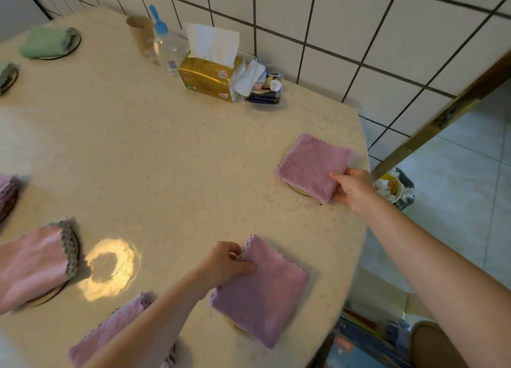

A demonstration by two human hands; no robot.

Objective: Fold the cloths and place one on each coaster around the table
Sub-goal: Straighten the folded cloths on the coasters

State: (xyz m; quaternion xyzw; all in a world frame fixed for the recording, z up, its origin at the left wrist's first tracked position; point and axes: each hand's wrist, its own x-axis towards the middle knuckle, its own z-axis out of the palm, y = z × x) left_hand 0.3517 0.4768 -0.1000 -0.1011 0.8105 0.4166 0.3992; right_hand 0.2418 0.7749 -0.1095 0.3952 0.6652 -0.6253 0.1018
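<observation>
Two bare arms reach over a cream table [171, 146]. The right hand [352, 186], arm stretched far out, grips the near corner of a folded purple cloth [312, 164] lying on a coaster [297, 190], thumb on top and fingers curled beneath. Nearer the person than that cloth, the left hand [224, 262] pinches the scalloped edge of a second folded purple cloth [262, 290], which covers another coaster [237, 327], fingers curled, wrist bent inward.
</observation>
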